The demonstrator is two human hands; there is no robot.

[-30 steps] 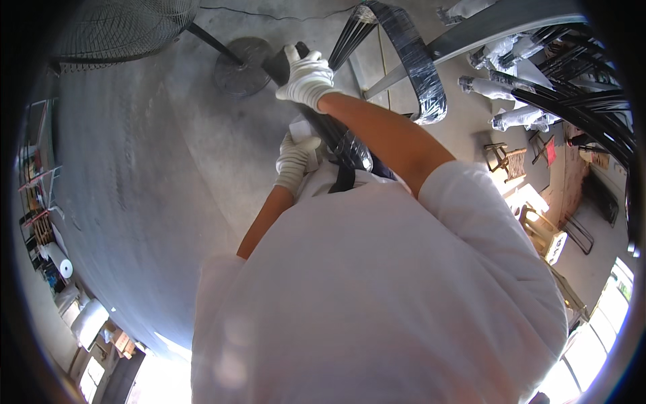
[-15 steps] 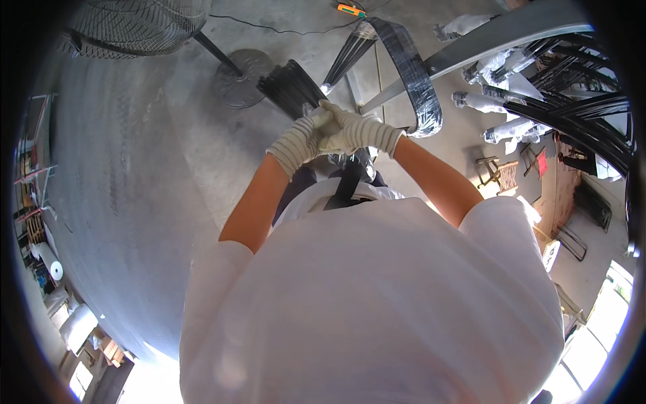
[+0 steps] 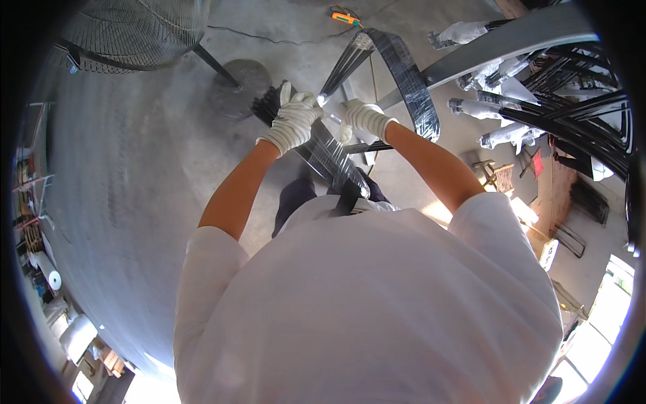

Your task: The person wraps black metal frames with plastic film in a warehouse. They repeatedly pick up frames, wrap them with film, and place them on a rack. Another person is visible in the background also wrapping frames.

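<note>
A bundle of black rods or tubes (image 3: 324, 155) slants from my waist up to the far left, with shiny clear film round its near part. My left hand (image 3: 295, 120), in a striped white knit glove, is wrapped over the bundle near its far end, where bare black ends stick out. My right hand (image 3: 367, 120), gloved the same way, is curled just right of the bundle and apart from my left hand. What it holds, if anything, is hidden beneath the fingers. Close beyond it stands a bent black frame (image 3: 406, 74) wrapped in clear film.
A caged fan (image 3: 134, 34) on a round base (image 3: 242, 87) stands far left. A grey metal beam (image 3: 511, 40) crosses the far right, beside film-wrapped black tubes (image 3: 558, 124). An orange tool (image 3: 344, 17) and a dark cord (image 3: 269, 39) lie on the floor.
My hands were together on the bundle and are now apart. My left hand has moved slightly farther along it; my right hand has drawn off to the right. More of the wrapped part shows.
</note>
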